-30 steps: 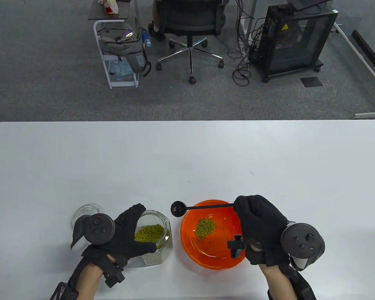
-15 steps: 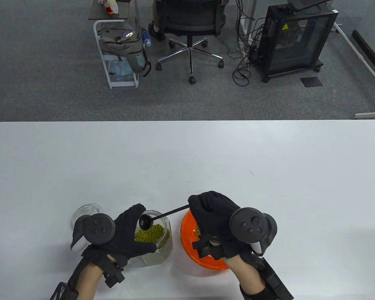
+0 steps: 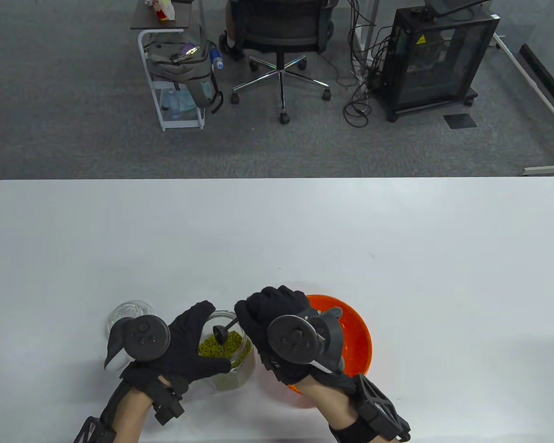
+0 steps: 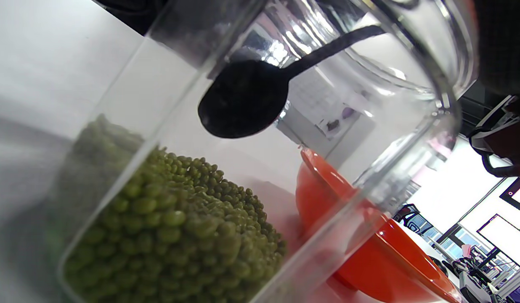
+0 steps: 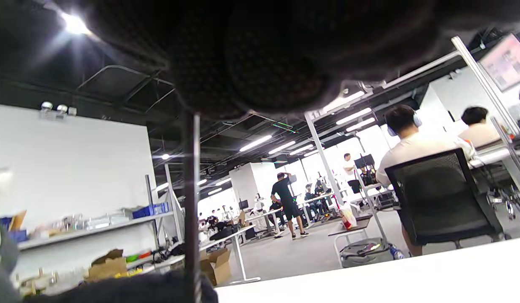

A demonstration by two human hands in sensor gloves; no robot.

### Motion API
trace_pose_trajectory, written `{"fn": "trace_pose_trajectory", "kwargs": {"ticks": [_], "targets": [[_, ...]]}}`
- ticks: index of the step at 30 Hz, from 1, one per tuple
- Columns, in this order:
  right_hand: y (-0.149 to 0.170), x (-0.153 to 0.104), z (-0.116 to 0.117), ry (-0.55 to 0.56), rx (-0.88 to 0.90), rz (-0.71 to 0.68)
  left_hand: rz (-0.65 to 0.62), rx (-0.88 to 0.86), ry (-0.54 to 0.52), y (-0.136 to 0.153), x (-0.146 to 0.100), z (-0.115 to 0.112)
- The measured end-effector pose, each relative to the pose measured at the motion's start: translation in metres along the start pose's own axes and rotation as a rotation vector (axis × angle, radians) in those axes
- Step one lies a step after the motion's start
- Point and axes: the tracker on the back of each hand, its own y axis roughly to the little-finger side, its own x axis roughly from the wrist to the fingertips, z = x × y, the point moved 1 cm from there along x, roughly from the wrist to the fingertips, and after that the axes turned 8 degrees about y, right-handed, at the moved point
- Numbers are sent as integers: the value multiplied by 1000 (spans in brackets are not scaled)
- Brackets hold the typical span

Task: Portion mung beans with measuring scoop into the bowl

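A clear glass jar [image 3: 233, 367] [image 4: 369, 160] holds green mung beans [image 3: 219, 345] [image 4: 180, 235]. My left hand [image 3: 184, 344] grips the jar from its left side. My right hand [image 3: 270, 314] holds the handle of a black measuring scoop [image 3: 221, 333] [image 4: 243, 99], whose cup is inside the jar mouth just above the beans. The scoop's thin handle [image 5: 192, 202] runs down from the curled fingers in the right wrist view. An orange bowl [image 3: 358, 334] [image 4: 369, 248] stands right of the jar, mostly hidden under my right hand.
A clear glass lid [image 3: 127, 313] lies on the white table [image 3: 304, 230] left of the jar, behind my left hand's tracker. Beyond the table's far edge stand an office chair [image 3: 279, 27], a cart and a black cabinet [image 3: 436, 60].
My right hand moved left from over the bowl to the jar, and tilted the scoop down into the jar mouth. The left hand and jar stayed put.
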Motion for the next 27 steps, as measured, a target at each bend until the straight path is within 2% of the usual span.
{"fn": "trace_pose_trajectory", "kwargs": {"ticks": [1,7,10,13,17,23,27], "targets": [[-6,0,4,-5,-23,-58,0,0,0,0,0,0],[-32,-6,14,17,-159,-168,1,1,1,0,0,0],[-37,-7,23,-30,-203,-216,1,1,1,0,0,0],[-35,-11,33,-86,-169,-234,2,2,1,0,0,0],[-29,-13,39,-173,50,-225,3,4,1,0,0,0],[-6,-12,42,-234,210,-74,5,11,3,0,0,1],[28,-12,42,-265,338,117,5,15,4,0,0,0]]}}
